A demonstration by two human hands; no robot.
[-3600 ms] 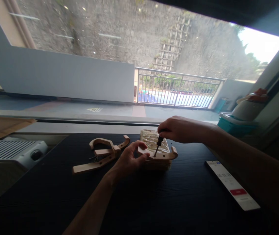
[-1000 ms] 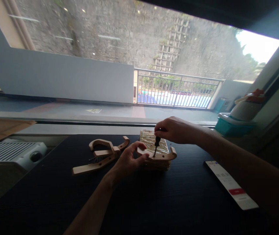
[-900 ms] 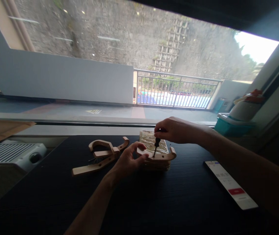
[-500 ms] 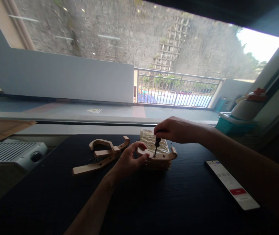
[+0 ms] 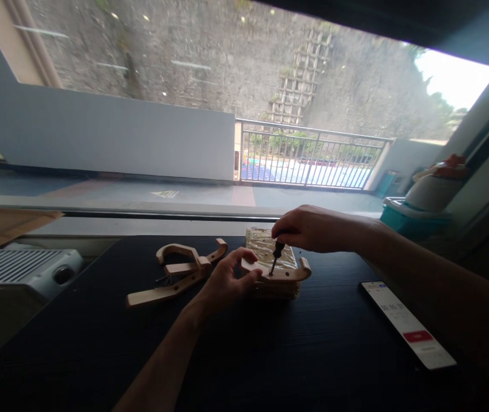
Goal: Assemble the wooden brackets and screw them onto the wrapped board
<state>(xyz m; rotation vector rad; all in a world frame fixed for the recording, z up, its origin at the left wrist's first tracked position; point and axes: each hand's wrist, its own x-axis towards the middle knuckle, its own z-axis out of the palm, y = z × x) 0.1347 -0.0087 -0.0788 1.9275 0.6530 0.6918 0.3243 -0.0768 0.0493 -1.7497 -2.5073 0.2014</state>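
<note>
My left hand (image 5: 232, 277) pinches the left end of a curved wooden hook (image 5: 290, 276), pressing it on a block wrapped in clear plastic (image 5: 265, 243). From above, my right hand (image 5: 302, 228) grips the dark handle of a screwdriver (image 5: 277, 252). Its shaft slants down to a hole in the hook; I cannot make out a screw there. A second dark hole shows to the right, before the upturned end. Left of my hands, several more wooden hooks (image 5: 180, 268) lie piled together, with small dark screws (image 5: 165, 280) among them.
A phone with a lit timer screen (image 5: 411, 326) lies on the black table (image 5: 296, 355) at the right. A white slatted appliance (image 5: 25, 269) stands at the left. Beyond the table is a window; a teal container (image 5: 411, 217) is at the back right.
My right hand has shifted very slightly to the right, and the screwdriver handle leans a little more that way. My left hand, the hook and the wrapped block stay put.
</note>
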